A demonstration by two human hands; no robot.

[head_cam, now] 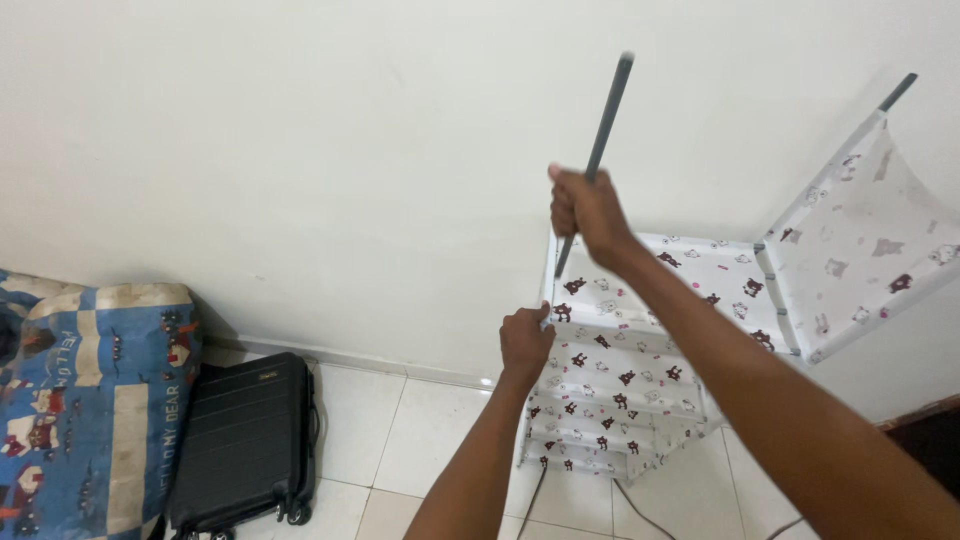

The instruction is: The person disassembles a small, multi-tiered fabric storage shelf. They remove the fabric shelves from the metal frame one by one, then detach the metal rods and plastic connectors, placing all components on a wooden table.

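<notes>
**Grey rod gripped above a patterned fabric rack**

The right hand (pixel 588 212) is raised in front of the white wall (pixel 300 150), fingers wrapped tight around a slim grey rod (pixel 603 140). The rod runs at a slant, its upper end blurred well above the fist, its lower end coming out beneath the hand and reaching down to the top corner of the fabric shelf rack (pixel 620 380).

The left hand (pixel 525 338) sits lower, curled closed over that same front corner of the rack, just below the rod's lower end. The rack stands against the wall on the pale tiled floor (pixel 400 440), its white cloth tiers printed with small dark brown animal figures. Its upper right panel (pixel 860 250) tips outward at an angle, with another grey rod end (pixel 897 92) poking from its top.

Off to the left, well apart from the hands, a black suitcase (pixel 245 440) stands on the floor beside a blue patterned quilt (pixel 85 400). A thin cable (pixel 640 505) trails across the tiles under the rack.
</notes>
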